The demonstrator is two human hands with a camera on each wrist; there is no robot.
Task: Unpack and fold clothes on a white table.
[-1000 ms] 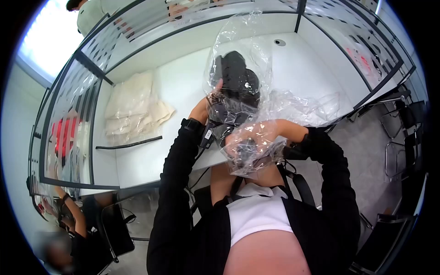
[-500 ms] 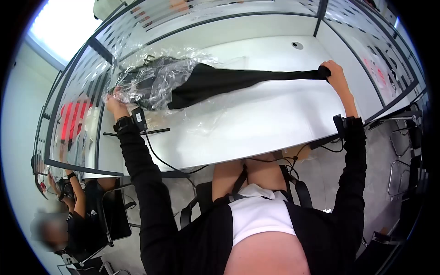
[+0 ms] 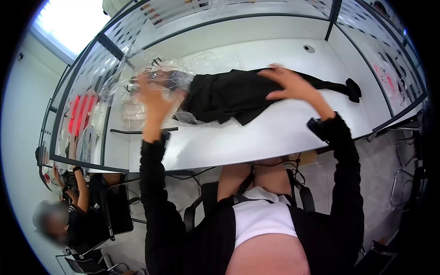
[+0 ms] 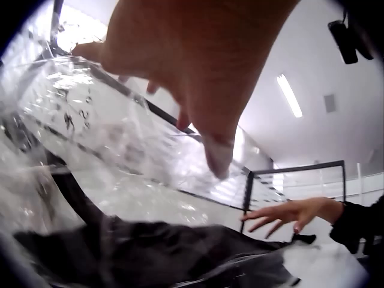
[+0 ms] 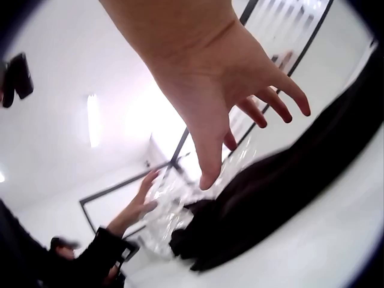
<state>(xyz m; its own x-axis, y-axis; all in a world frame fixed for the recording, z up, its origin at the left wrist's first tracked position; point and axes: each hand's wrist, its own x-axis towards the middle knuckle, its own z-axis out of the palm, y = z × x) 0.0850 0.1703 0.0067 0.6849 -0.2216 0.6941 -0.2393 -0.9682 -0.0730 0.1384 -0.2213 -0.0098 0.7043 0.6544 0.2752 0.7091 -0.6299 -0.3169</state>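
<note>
A long black garment stretches across the white table, its narrow end reaching the right side. Its left part meets crinkled clear plastic. Above that plastic is my left hand, blurred, with spread fingers and nothing held; the left wrist view shows the plastic film below the palm. My right hand hovers over the middle of the garment, fingers apart and empty. In the right wrist view, the dark cloth lies beneath those fingers.
A thin black strip lies near the table's front left. White side panels and a dark-framed rack with red-striped items border the table. Cables hang at the front edge. Another person sits at lower left.
The bundled black garment in plastic has been stretched out across the table. My right hand has let go of its far end and moved left; my left hand has let go of the plastic.
</note>
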